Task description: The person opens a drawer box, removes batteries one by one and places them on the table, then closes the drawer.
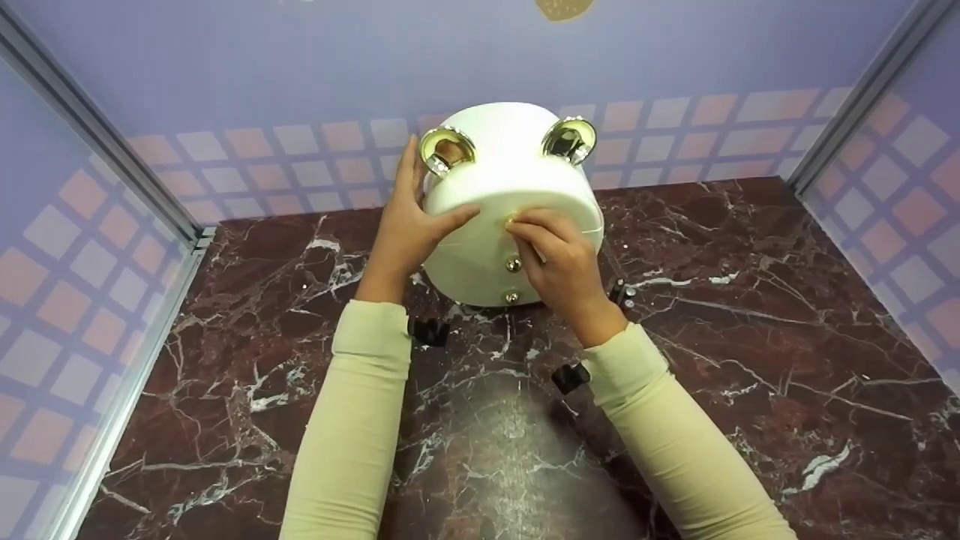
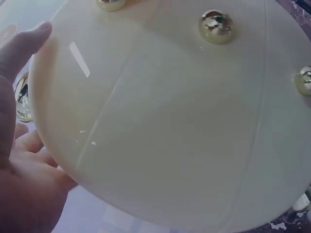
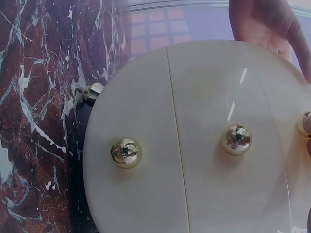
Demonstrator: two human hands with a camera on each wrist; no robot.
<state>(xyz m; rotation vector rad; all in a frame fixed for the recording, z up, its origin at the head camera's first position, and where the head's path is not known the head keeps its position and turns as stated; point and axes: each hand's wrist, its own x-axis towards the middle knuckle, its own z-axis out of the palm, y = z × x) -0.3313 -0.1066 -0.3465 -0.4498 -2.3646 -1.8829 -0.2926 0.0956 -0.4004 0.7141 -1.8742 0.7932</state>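
Note:
A glossy white rounded box [image 1: 465,274] stands at the back of the marble surface. Seams cross its front, and gold knobs run down the middle. My left hand [image 1: 405,236] grips the left edge, thumb on the front, fingers along the side. The fingers of my right hand [image 1: 566,262] pinch the top knob [image 1: 510,222] and partly hide it. Below that hand's fingertips are the middle knob [image 1: 513,264] and the bottom knob [image 1: 512,298]. Two gold ear-shaped pieces, left [image 1: 448,150] and right [image 1: 570,140], stick out from the top. The seams look closed in the right wrist view.
The dark red marble surface [image 1: 720,360] has white veins. A lilac wall [image 1: 300,67] with printed squares rises close behind the box, with side walls at left and right. A shiny foot [image 3: 92,92] shows under the box. Black wrist mounts [image 1: 571,378] sit by the sleeves.

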